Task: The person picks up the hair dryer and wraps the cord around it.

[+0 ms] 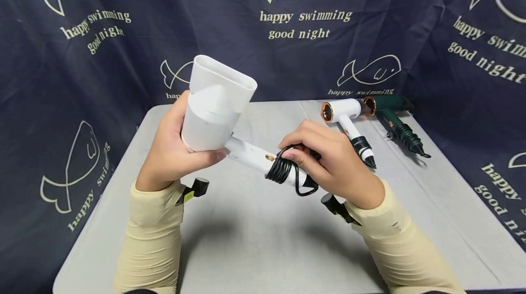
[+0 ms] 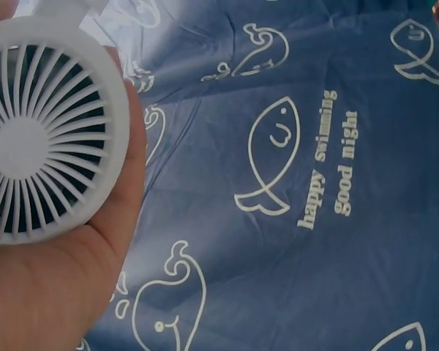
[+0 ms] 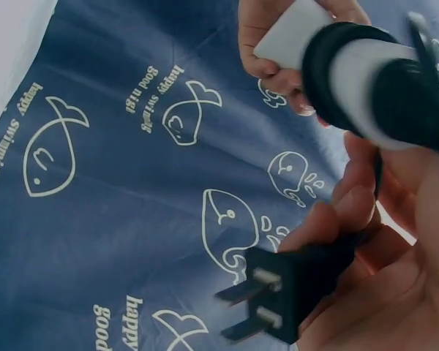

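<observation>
A white hair dryer (image 1: pixel 215 113) is held up above the table, its flat nozzle pointing upward. My left hand (image 1: pixel 166 148) grips it round the barrel. In the left wrist view its round slatted grille (image 2: pixel 22 150) faces the camera. Black cord (image 1: pixel 280 170) is wound round the lower handle, with one loose loop hanging off. At the handle's end, my right hand (image 1: pixel 328 161) holds part of the cord. The right wrist view shows a black two-prong plug (image 3: pixel 296 292) in the curled fingers of that hand.
Another white hair dryer (image 1: pixel 349 123) with a copper-coloured rim lies at the table's back right. Beside it is a dark green hair dryer (image 1: pixel 394 123), its cord wrapped round the handle. Blue printed curtains (image 1: pixel 304 65) hang behind and beside the grey-white table (image 1: pixel 255 248).
</observation>
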`<state>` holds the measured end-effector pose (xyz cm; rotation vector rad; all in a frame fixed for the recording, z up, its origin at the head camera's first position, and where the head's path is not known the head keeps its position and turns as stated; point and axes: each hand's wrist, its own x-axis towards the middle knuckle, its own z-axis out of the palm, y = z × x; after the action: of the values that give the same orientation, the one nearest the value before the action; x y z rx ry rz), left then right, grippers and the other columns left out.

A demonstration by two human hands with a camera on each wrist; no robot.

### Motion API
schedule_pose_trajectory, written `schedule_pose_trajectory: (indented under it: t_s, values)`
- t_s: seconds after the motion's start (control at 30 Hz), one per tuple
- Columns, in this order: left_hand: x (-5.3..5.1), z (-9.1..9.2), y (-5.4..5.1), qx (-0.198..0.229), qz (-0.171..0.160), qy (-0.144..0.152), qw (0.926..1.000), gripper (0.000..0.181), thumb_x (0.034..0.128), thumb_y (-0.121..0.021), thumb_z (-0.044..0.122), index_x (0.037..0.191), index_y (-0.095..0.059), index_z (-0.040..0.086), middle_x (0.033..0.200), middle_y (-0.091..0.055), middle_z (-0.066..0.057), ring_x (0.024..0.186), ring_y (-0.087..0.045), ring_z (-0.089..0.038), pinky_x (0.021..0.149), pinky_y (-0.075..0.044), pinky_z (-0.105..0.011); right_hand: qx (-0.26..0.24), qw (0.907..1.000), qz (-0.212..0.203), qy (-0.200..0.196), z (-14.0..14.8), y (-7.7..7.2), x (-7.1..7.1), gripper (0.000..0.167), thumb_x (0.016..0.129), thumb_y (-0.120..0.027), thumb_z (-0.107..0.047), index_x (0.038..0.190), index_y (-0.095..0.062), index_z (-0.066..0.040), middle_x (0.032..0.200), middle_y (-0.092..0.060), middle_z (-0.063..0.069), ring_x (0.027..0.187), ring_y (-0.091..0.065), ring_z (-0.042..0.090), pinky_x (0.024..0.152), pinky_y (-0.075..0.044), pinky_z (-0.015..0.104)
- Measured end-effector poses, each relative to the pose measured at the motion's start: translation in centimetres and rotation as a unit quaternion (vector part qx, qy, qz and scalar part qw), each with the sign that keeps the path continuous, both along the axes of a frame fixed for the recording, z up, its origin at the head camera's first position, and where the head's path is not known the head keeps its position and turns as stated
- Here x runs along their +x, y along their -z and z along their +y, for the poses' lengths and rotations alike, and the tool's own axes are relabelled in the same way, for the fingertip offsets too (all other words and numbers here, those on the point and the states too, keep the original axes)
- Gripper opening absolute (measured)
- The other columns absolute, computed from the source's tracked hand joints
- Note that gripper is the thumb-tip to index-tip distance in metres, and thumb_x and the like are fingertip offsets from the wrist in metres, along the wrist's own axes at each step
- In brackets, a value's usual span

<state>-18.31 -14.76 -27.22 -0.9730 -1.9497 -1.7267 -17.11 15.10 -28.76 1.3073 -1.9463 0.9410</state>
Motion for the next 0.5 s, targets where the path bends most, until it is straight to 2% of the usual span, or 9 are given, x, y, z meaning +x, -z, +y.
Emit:
schedule_pose_trajectory:
  t_s: [0.23,0.4,0.5]
  values:
    - [-0.1,0.4,0.1,0.050,-0.016,0.040,0.9978,0.080,0.0530,-0.079,-0.016,0.129,-0.059,-0.004,0.108,-0.066,-0.018,0.086,-0.068,-0.034,0.077,-0.055,-0.038,-0.008,0.9984,-0.040,-0.039,0.2,0.2,-0.7,0.023,0.105,-0.059,-0.027,0.105,-0.074,-0.009,0.093,-0.068,-0.004,0.083,-0.056,0.006,0.074,-0.044,0.019]
    - [0.2,0.8,0.1,0.090,-0.054,0.087,0.9907,0.078,0.0567,-0.072,-0.019,0.131,-0.054,-0.005,0.105,-0.067,-0.022,0.082,-0.073,-0.039,0.075,-0.059,-0.041,-0.029,0.9931,-0.076,-0.085,-0.1,0.8,-1.0,0.026,0.106,-0.056,-0.025,0.107,-0.073,-0.006,0.094,-0.069,-0.001,0.084,-0.061,0.009,0.076,-0.048,0.022]
    - [0.4,1.0,0.0,0.108,-0.071,0.093,0.9873,0.074,0.0586,-0.069,-0.020,0.129,-0.055,-0.003,0.102,-0.069,-0.022,0.084,-0.073,-0.038,0.076,-0.059,-0.041,-0.040,0.9887,-0.104,-0.100,-0.4,1.4,-1.3,0.028,0.107,-0.053,-0.025,0.108,-0.072,-0.003,0.095,-0.071,0.002,0.084,-0.063,0.010,0.077,-0.051,0.023]
